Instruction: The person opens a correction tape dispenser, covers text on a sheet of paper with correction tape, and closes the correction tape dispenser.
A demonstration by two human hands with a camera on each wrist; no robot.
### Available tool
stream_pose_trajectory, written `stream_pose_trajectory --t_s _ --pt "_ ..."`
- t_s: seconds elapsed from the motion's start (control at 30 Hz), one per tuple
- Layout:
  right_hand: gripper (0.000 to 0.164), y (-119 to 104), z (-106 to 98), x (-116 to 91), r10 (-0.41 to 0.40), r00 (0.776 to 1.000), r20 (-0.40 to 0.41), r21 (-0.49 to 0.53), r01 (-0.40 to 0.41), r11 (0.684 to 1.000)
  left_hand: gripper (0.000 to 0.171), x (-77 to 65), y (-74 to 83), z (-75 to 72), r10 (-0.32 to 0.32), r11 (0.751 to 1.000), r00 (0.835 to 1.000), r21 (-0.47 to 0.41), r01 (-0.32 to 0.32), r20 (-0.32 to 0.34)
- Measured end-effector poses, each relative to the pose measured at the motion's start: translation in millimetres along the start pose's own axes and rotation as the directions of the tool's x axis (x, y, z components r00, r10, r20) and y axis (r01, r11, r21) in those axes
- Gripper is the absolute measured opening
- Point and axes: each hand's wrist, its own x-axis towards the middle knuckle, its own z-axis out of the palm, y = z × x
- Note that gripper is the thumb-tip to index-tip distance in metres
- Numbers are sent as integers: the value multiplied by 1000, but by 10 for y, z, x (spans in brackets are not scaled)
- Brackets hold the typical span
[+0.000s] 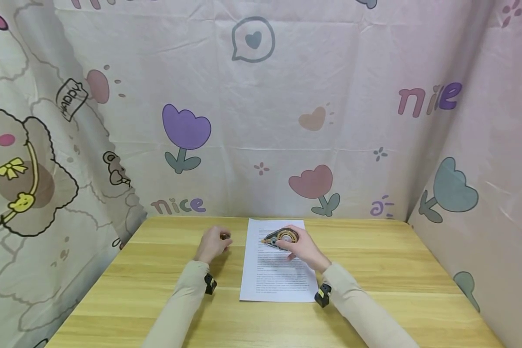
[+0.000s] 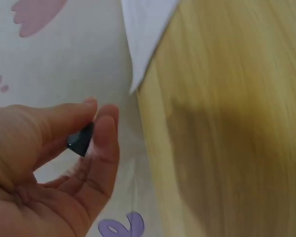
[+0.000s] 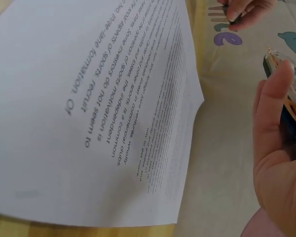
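Observation:
In the head view my right hand (image 1: 308, 250) holds a teardrop-shaped correction tape (image 1: 271, 239) by its wide end, its narrow tip toward the left. It is held above a printed sheet of paper (image 1: 282, 282); the right wrist view shows the thumb along the side of its clear case. To the left of the sheet, my left hand (image 1: 210, 244) pinches a small dark piece (image 2: 80, 141), which looks like a cap, between thumb and fingers. Part of that piece is hidden by the fingertips. The left hand is raised off the table, with its shadow below.
The sheet lies on a wooden table (image 1: 356, 270), with bare wood on both sides. A patterned cloth (image 1: 261, 111) hangs behind the table and along its left and right sides. Each wrist wears a small black camera (image 1: 210, 283).

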Motion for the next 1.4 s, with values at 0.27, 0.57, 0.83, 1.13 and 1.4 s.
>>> stream_pose_trajectory --t_s 0.27,0.57,0.83,1.13,1.4 --pt "41 12 21 -13 1 1000 -17 -18 -1 1000 14 16 -123 -78 -28 988 998 153 35 -48" --pt "38 19 31 -11 22 997 -78 17 -20 1000 7 23 -167 -132 -22 978 1000 205 21 3" --pt "35 43 74 -61 65 997 -41 -35 -66 997 9 63 -186 -88 12 968 993 249 -42 120" --pt "32 62 66 -69 106 992 -66 -11 -107 994 6 78 -174 -47 67 945 977 303 -127 201" --pt "35 59 52 -65 130 987 -91 -39 -134 990 10 121 -182 -23 64 933 975 334 -135 213"
